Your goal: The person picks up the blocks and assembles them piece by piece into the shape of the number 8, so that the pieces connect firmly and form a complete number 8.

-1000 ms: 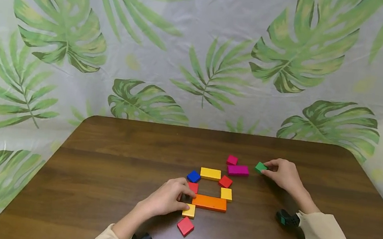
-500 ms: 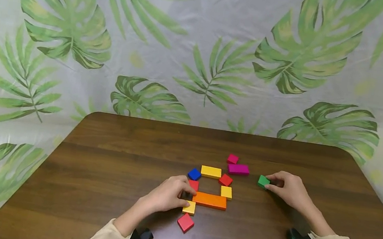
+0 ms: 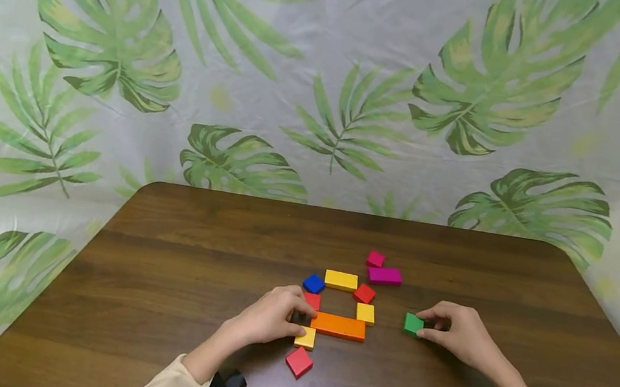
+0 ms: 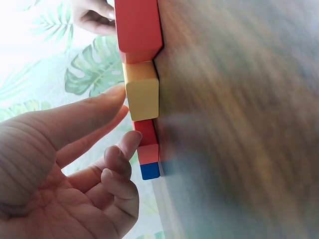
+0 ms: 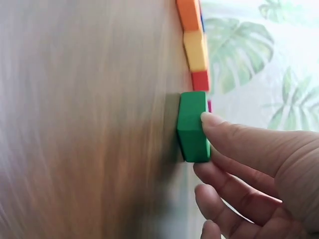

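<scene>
My right hand (image 3: 459,331) pinches a green block (image 3: 413,325) between thumb and fingers, low over the table to the right of the block layout. In the right wrist view the thumb lies on the green block (image 5: 193,127). My left hand (image 3: 273,314) rests at the layout's left side. Its thumb touches a small yellow block (image 3: 305,339), and its index fingertip is at the left end of the long orange block (image 3: 338,327). Just beyond, a red block (image 3: 312,300) is partly covered by this hand. The left wrist view shows its other fingers loosely bent beside the yellow block (image 4: 143,97).
A red block (image 3: 299,363) lies nearest the front. Blue (image 3: 314,283), yellow (image 3: 341,281), red (image 3: 364,293) and yellow (image 3: 365,314) blocks ring a gap behind the orange one. Purple (image 3: 384,276) and pink (image 3: 375,259) blocks lie farther back on the brown table (image 3: 194,224).
My right hand has brought the green block toward the front, from beside the purple block to about level with the right yellow block. The left hand has stayed in place.
</scene>
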Demonstrator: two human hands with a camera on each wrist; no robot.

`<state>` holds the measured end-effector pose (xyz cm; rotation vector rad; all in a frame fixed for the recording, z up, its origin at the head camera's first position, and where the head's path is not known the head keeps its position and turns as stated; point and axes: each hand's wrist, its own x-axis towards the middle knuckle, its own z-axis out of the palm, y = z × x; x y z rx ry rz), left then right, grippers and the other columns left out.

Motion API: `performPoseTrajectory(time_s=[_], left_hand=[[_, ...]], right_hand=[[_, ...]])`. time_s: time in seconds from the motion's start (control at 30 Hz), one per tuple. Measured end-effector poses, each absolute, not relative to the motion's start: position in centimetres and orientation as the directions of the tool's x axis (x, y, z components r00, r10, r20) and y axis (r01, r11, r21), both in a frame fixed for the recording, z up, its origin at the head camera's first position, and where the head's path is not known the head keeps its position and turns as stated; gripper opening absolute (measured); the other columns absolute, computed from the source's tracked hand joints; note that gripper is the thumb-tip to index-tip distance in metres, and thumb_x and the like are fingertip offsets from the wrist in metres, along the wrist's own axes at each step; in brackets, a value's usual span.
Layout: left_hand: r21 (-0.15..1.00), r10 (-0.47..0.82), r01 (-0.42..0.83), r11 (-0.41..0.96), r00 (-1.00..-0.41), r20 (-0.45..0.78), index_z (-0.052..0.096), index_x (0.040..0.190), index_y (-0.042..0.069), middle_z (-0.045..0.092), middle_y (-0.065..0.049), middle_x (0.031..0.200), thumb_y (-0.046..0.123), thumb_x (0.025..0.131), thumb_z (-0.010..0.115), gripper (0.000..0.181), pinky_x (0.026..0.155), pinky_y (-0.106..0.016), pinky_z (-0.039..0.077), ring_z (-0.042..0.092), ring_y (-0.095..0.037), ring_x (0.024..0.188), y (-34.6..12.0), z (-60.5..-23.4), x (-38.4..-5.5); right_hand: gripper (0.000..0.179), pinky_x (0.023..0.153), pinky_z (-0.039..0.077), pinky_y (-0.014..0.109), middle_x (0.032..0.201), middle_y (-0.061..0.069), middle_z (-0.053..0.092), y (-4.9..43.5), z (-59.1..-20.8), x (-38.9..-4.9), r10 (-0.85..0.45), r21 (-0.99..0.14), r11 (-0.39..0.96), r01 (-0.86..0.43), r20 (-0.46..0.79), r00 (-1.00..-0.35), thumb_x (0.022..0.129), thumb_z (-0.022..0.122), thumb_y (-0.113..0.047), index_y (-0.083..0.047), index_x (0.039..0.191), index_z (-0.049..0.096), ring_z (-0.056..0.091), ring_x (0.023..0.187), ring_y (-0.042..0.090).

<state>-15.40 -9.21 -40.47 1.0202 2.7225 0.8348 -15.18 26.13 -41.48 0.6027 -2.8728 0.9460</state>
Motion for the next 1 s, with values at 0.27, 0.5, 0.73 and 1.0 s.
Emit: performPoseTrajectory(time_s=[0.27,0.5,0.73,1.0], left_hand=[[0.527,0.639,0.576,0.625,-0.765,0.078,0.072,0.103,0.009,0.061,-0.005,0.088,0.014,0.078,0.075,0.025,0.060,-0.014,0.036,0.046,-0.010,0.070,-9.1,-40.6,-15.4],[0.516,0.639,0.583,0.628,-0.764,0.086,0.072,0.103,0.009,0.062,-0.005,0.089,0.014,0.079,0.074,0.025,0.061,-0.014,0.037,0.046,-0.010,0.071,-9.2,-40.4,-15.4],[0.512,0.643,0.587,0.627,-0.761,0.086,0.072,0.103,0.009,0.062,-0.005,0.089,0.014,0.079,0.074,0.024,0.061,-0.014,0.037,0.046,-0.010,0.071,-9.2,-40.4,-15.5],[0.518,0.647,0.591,0.618,-0.757,0.092,0.072,0.103,0.009,0.062,-0.005,0.089,0.013,0.079,0.074,0.025,0.060,-0.014,0.038,0.048,-0.011,0.070,-9.2,-40.6,-15.5]], right_hand=[[0.022,0.058,0.043,0.018,0.085,-0.004,0.066,24.1,-41.6,-13.4,-0.427,-0.608,0.675,-0.418,0.140,-0.893,0.076,0.077,-0.023,-0.012,0.094,0.072,0.047,0.068,-0.006],[0.021,0.059,0.043,0.018,0.083,-0.007,0.064,22.1,-41.8,-12.4,-0.454,-0.643,0.636,-0.427,0.135,-0.881,0.074,0.078,-0.026,-0.017,0.092,0.072,0.049,0.069,0.000],[0.020,0.060,0.044,0.018,0.081,-0.007,0.064,20.9,-42.0,-12.2,-0.480,-0.663,0.600,-0.447,0.149,-0.864,0.074,0.078,-0.028,-0.017,0.089,0.071,0.051,0.069,0.001],[0.019,0.061,0.045,0.019,0.081,-0.006,0.064,20.2,-42.2,-12.1,-0.495,-0.676,0.568,-0.469,0.174,-0.851,0.074,0.079,-0.026,-0.017,0.089,0.070,0.052,0.069,0.003]])
